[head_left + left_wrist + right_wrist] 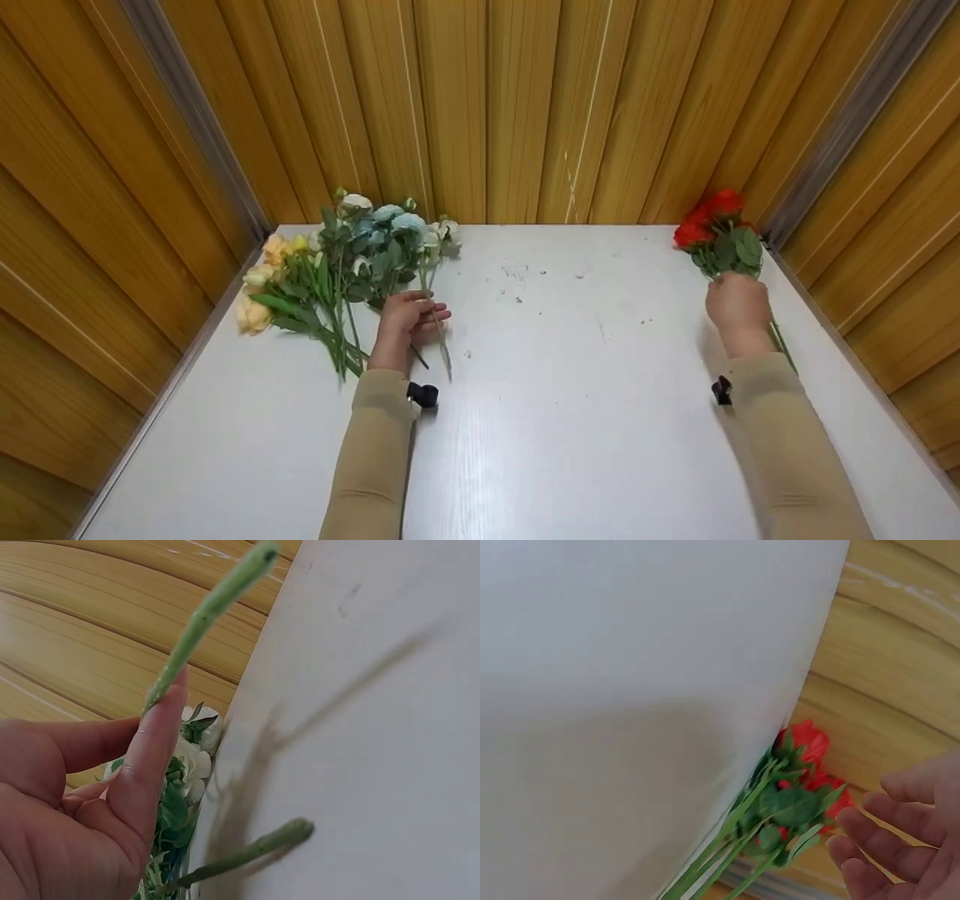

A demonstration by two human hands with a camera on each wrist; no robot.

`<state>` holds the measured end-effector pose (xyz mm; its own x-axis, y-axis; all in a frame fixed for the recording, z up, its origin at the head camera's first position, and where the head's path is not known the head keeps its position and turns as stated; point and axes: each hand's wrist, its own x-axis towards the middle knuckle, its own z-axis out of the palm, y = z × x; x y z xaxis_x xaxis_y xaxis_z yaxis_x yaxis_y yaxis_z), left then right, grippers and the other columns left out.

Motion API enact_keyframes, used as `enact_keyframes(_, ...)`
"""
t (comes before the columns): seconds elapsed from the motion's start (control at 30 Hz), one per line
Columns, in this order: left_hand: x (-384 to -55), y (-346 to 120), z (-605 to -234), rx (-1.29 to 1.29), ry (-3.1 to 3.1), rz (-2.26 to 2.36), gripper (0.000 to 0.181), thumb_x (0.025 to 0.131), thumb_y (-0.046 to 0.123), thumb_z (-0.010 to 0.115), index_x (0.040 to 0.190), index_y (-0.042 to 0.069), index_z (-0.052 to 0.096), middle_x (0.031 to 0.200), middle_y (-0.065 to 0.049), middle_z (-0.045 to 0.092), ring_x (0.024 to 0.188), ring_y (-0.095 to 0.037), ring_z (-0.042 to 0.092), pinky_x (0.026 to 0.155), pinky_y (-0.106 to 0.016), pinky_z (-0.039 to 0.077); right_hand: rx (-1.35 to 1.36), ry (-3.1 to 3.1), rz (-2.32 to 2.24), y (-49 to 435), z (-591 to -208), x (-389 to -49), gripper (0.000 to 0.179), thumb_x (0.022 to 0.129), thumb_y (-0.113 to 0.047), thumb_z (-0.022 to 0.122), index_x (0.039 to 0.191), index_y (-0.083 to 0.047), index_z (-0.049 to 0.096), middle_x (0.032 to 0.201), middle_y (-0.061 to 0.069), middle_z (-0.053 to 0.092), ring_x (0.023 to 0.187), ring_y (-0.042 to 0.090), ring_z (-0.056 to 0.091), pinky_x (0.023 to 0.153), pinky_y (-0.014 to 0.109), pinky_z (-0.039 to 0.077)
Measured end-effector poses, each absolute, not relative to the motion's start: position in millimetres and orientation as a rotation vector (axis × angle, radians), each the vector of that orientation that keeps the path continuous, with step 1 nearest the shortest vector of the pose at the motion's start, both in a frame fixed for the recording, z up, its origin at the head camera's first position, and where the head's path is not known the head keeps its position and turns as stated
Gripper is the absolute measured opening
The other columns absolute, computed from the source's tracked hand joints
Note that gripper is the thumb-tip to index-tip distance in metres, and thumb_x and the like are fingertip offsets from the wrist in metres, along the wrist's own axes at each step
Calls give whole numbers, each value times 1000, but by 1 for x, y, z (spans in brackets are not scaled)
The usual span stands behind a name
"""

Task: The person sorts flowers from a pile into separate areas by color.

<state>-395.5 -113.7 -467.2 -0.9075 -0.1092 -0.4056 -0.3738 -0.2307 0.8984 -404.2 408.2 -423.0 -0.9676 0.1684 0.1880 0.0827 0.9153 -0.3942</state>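
Two bare hands in tan sleeves (367, 457) reach over a white rectangular table (570, 450) with a faintly grained surface. Near the table's far left part, the left hand (409, 319) pinches a slim green artificial stem (201, 624) between thumb and fingers; the left wrist view shows its cut end sticking out past the grip, raised off the table. Up the table from that hand, the pinched stem runs toward small white ruffled blooms (448, 234), at the right side of a heap. In that heap, along the table's far edge, lie pale blue round blooms (405, 223) with dark green leaves, and farther toward the table's left edge, peach-yellow cupped blooms (255, 313) with long green stalks. A second, darker green stem (259, 850) lies low at the table, below the pinched one.

By the table's far right corner, the right hand (739, 307) is above a bunch of red ruffled flowers (724, 202) with green leaves and stems. Its fingers are loosely bent and spread, gripping nothing; the right wrist view shows them beside the bunch, apart from its stems. Small dark specks (517, 300) dot the table's far middle, and yellow-brown wood-patterned panels (517, 112) rise behind its far edge.
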Motion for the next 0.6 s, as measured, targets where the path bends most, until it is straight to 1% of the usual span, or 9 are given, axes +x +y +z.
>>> enact_keyframes(0.13, -393, -103, -459, -560, 1848, 2274, 40, 102, -1, 58, 142, -1, 55, 113, -25, 76, 77, -19, 79, 69, -31, 65, -66, -2814, 624, 366, -421, -402, 31, 104, -14, 53, 112, 10, 70, 110, 34, 71, 96, 53, 67, 79, 63, 55)
enact_keyframes(0.27, -390, -88, -448, -472, 1854, 2310, 40, 102, -1, 57, 142, -1, 55, 108, -23, 77, 78, -19, 79, 70, -31, 65, -5, -2823, 746, 320, -421, -397, 31, 104, -18, 55, 112, 6, 72, 110, 28, 74, 94, 44, 71, 80, 56, 58)
enact_keyframes(0.33, -388, -80, -443, -416, 1850, 2341, 41, 102, -2, 57, 143, -2, 53, 106, -23, 77, 79, -20, 79, 70, -31, 65, 18, -2850, 861, 295, -422, -394, 31, 105, -20, 56, 115, 4, 73, 111, 25, 75, 94, 39, 71, 81, 51, 59)
enact_keyframes(0.43, -385, -69, -434, -342, 1827, 2387, 40, 102, -3, 56, 142, -3, 53, 102, -20, 77, 79, -20, 79, 70, -32, 65, 71, -2869, 1065, 260, -423, -387, 30, 105, -23, 59, 115, 1, 74, 109, 20, 76, 94, 31, 71, 79, 41, 59)
enact_keyframes(0.5, -382, -62, -429, -294, 1817, 2404, 39, 102, -3, 55, 140, -4, 54, 99, -18, 78, 79, -19, 78, 70, -32, 65, 118, -2871, 1222, 238, -424, -382, 27, 104, -23, 61, 113, -1, 75, 104, 17, 77, 90, 26, 72, 76, 34, 58)
enact_keyframes(0.6, -379, -51, -424, -220, 1805, 2417, 36, 102, -4, 55, 137, -3, 57, 95, -16, 78, 78, -19, 78, 70, -32, 65, 197, -2856, 1461, 210, -427, -371, 25, 102, -24, 65, 109, -3, 77, 98, 13, 79, 82, 19, 73, 72, 27, 56)
